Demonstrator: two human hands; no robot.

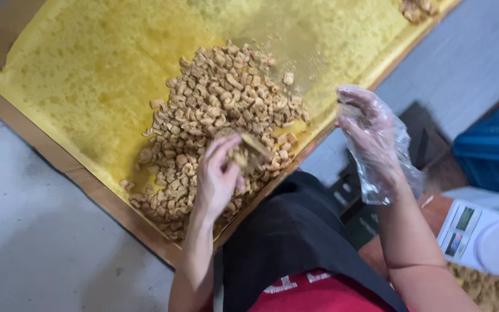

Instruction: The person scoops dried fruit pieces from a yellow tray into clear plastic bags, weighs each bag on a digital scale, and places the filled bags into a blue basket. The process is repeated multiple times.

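A heap of small tan fried snack pieces (220,110) lies on yellow paper (82,81) in a wide wooden tray (102,199). My left hand (218,176) is bare and rests at the heap's near edge. It is closed around a small clear container (254,151) with some pieces in it; whether that is a bag or a scoop I cannot tell. My right hand (368,136) wears a loose clear plastic glove. It hovers off the tray's right edge with its fingers apart and holds nothing.
A white kitchen scale (483,237) stands at the lower right, with more snack pieces (489,292) below it. A blue crate (492,147) is at the right edge. A second small pile (418,8) sits in the tray's far corner. Grey floor surrounds the tray.
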